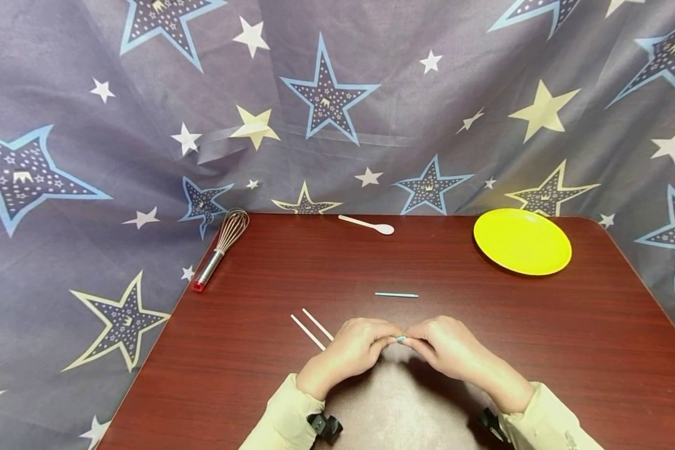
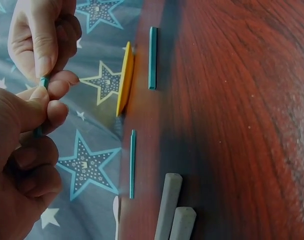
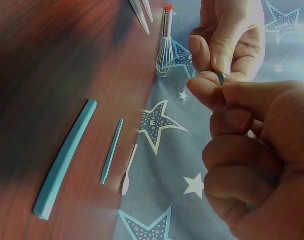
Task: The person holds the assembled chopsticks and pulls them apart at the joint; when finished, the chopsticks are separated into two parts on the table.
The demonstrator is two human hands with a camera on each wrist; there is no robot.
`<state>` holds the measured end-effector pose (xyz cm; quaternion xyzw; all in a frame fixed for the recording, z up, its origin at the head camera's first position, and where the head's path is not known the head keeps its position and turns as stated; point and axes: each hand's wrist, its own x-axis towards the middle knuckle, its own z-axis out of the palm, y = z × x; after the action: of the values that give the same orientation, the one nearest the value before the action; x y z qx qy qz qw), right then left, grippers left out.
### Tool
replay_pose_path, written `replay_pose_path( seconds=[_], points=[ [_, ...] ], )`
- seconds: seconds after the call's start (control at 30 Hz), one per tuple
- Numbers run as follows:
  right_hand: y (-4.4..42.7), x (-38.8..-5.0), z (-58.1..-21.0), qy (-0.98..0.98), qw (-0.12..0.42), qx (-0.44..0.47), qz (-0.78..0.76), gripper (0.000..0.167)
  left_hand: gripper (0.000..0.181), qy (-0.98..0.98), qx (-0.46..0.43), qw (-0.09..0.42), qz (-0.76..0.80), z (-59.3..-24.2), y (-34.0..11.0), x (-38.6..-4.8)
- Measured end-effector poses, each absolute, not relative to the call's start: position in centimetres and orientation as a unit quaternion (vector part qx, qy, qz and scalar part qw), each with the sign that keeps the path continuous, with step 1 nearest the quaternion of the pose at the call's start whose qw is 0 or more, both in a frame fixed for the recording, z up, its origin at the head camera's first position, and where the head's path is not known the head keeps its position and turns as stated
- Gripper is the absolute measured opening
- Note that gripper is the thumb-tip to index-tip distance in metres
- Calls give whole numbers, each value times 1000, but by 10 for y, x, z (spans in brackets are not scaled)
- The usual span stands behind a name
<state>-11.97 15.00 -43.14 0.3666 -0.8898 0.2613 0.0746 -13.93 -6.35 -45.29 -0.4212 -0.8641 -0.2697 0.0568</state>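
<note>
In front of the chest my two hands meet fingertip to fingertip on a small teal stick (image 1: 401, 338). My left hand (image 1: 353, 345) pinches it between thumb and fingers. From the other side my right hand (image 1: 452, 345) pinches it too. The fingers cover most of it, so whether it is one piece or two I cannot tell. On the table beyond lies a thin teal stick (image 1: 396, 294). A thicker teal stick (image 3: 67, 160) lies closer in the right wrist view; the hands hide it from the head view. Two white sticks (image 1: 308, 332) lie beside my left hand.
A whisk (image 1: 222, 250) lies along the table's left edge. At the back edge is a white spoon (image 1: 367, 225). A yellow plate (image 1: 522, 242) sits at the back right. A star-patterned cloth (image 1: 326, 100) hangs behind the brown table (image 1: 568, 325).
</note>
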Motion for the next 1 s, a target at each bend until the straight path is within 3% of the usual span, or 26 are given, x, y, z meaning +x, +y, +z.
replay_pose_path(
  seconds=[0.3, 0.73, 1.0],
  points=[
    [150, -119, -432, -895, 67, 367, 246, 30, 13, -864, -432, 32, -256, -450, -60, -138],
    [153, -120, -429, -881, 51, 389, 266, 19, 16, -843, -452, 7, -293, -451, -60, -140],
    [155, -121, -431, -874, 41, 395, 280, 20, 17, -846, -448, 3, -289, -450, -60, -139]
  ],
)
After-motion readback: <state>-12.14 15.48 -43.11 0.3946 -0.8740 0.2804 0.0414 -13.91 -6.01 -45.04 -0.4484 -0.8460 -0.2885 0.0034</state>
